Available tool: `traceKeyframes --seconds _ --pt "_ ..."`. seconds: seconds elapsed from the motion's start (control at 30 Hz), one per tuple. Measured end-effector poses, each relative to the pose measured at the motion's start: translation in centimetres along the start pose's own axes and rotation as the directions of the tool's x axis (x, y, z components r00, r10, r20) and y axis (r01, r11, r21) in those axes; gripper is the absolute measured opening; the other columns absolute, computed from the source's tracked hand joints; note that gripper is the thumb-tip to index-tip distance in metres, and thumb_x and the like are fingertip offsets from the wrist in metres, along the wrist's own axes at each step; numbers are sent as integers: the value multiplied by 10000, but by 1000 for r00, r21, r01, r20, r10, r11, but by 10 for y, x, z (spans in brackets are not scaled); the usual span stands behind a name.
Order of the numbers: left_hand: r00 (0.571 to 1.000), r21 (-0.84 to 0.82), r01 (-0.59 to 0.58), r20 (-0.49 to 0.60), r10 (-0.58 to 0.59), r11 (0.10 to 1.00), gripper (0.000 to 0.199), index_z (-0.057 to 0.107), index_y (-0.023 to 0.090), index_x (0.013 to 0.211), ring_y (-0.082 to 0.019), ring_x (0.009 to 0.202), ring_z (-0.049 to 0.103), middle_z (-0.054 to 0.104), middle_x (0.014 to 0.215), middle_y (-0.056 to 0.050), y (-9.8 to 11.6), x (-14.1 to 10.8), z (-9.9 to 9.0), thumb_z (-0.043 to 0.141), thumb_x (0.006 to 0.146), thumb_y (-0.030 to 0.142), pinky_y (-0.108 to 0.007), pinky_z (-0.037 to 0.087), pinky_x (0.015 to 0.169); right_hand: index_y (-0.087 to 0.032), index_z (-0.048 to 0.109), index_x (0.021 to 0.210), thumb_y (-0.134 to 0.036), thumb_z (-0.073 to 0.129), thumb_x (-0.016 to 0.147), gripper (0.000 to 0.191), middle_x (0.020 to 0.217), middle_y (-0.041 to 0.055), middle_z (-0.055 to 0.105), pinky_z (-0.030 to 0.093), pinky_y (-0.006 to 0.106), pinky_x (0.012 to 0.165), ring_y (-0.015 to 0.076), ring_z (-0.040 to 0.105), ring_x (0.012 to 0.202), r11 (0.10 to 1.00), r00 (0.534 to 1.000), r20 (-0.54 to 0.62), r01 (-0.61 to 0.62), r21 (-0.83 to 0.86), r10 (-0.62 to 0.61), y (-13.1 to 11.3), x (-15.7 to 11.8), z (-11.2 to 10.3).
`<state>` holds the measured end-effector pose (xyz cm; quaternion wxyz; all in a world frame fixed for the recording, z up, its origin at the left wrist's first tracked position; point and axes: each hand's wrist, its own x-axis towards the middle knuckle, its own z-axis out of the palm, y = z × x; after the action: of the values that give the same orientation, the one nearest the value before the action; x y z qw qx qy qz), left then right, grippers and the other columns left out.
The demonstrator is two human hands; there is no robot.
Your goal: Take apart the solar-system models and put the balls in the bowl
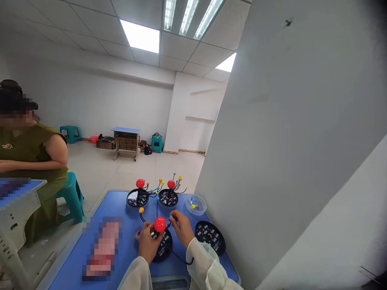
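Observation:
My left hand (148, 244) is closed around the middle of a model, just below its red ball (160, 224). Under it is the model's round black base (163, 246), printed with small pictures. Thin black arms stick out from the model, one tipped with an orange ball (141, 210). On the right side of the red ball, my right hand (182, 227) pinches a small blue ball (171, 216) at the end of a short black arm. Two similar models with red balls (140, 183) stand at the back of the blue table (121, 205).
A clear round dish (196, 204) with small colored pieces and another black disc (210, 237) lie at the right, beside a grey wall (290, 121). A blurred pink item (105, 247) lies at the left. A seated person (39, 161) is at the far left.

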<state>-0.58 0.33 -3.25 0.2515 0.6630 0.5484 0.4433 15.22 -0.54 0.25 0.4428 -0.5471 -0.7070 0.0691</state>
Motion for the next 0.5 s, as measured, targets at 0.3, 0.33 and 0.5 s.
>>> traceKeyframes --seconds 0.3,0.33,0.5 --pt "996 -20 76 52 -75 997 150 732 257 849 -245 937 654 731 858 -19 9 -4 -2 626 745 281 -458 326 989 -232 655 998 -294 467 969 200 871 42 723 482 316 804 186 663 801 992 995 19 94 -79 -93 7 -4 -4" --pt "995 -27 84 56 -82 996 154 733 261 856 -251 955 649 730 863 -21 10 -4 -2 625 748 286 -472 310 999 -229 653 1008 -309 462 975 210 870 42 722 489 315 798 184 662 790 992 995 18 95 -82 -94 8 -5 -5" --pt "991 -45 111 75 -107 993 132 734 261 833 -249 969 640 716 853 -21 14 -6 -3 636 745 258 -499 281 1001 -214 651 1040 -356 446 986 255 896 58 722 506 315 778 189 664 812 991 995 26 100 -87 -98 10 -7 -8"
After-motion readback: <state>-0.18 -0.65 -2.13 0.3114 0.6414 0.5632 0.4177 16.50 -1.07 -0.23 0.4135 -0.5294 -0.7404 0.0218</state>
